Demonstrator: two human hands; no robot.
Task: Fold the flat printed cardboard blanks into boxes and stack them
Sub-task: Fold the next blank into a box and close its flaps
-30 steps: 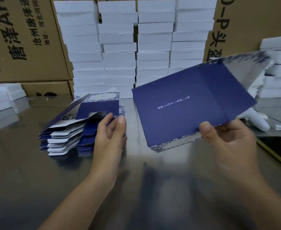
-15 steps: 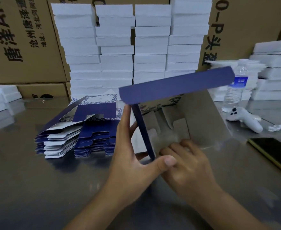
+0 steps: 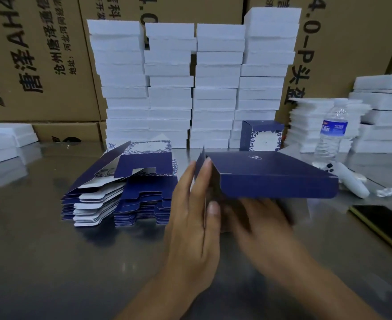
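Cartons (image 3: 40,58) are filling the top of the frame, with white foam stacks (image 3: 190,84) standing in front of them at upper centre. We are working on a steel table (image 3: 51,262). Left of centre, the blanks (image 3: 121,192) are lying piled. At centre, the box (image 3: 271,176) is being half-formed: our left hand (image 3: 192,218) is pinching its left end flap, while our right hand (image 3: 257,222) is sitting blurred beneath it, grip unclear. A finished box (image 3: 262,135) is standing behind; a bottle (image 3: 331,130) is standing at right.

packing workshop, steel table (image 3: 40,262), printed shipping cartons (image 3: 40,65), stacked white foam trays (image 3: 169,100), flat blanks (image 3: 121,195)
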